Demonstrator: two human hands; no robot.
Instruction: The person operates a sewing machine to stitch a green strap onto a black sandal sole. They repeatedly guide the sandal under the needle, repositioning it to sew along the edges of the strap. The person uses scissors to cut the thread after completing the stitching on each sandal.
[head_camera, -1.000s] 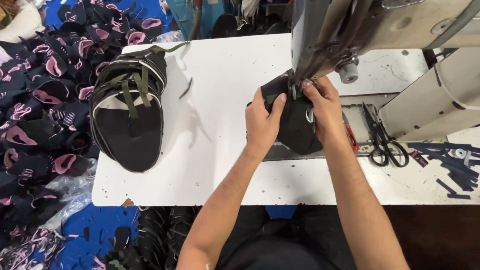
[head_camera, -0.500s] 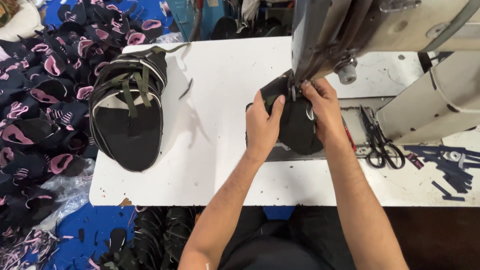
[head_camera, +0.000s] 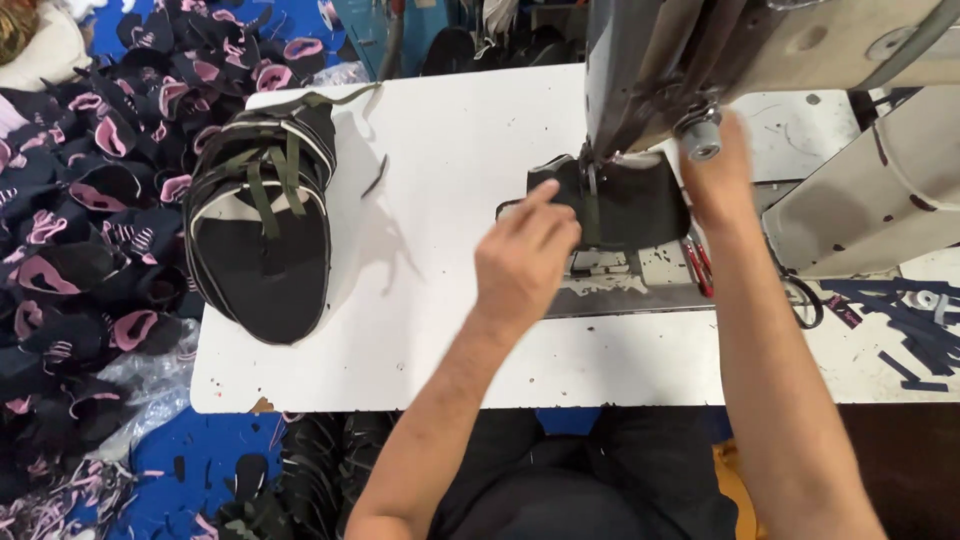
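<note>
A black fabric piece (head_camera: 635, 205) lies flat under the needle of the sewing machine (head_camera: 760, 55). My left hand (head_camera: 525, 258) hovers at its left edge, fingers apart, the index fingertip on or just over the cloth. My right hand (head_camera: 718, 170) is raised at the piece's right side, next to a round metal knob (head_camera: 702, 140) on the machine head. It is blurred and its fingers are partly hidden, so its grip is unclear.
A stack of black shoe uppers with olive straps (head_camera: 262, 235) rests on the left of the white table (head_camera: 450, 340). Scissors (head_camera: 800, 300) lie by the machine base. Piles of black and pink cut pieces (head_camera: 90, 200) fill the floor to the left.
Both hands have come off the black piece. The left drew back toward me, the right rose toward the machine head. The piece now lies flatter and farther under the needle.
</note>
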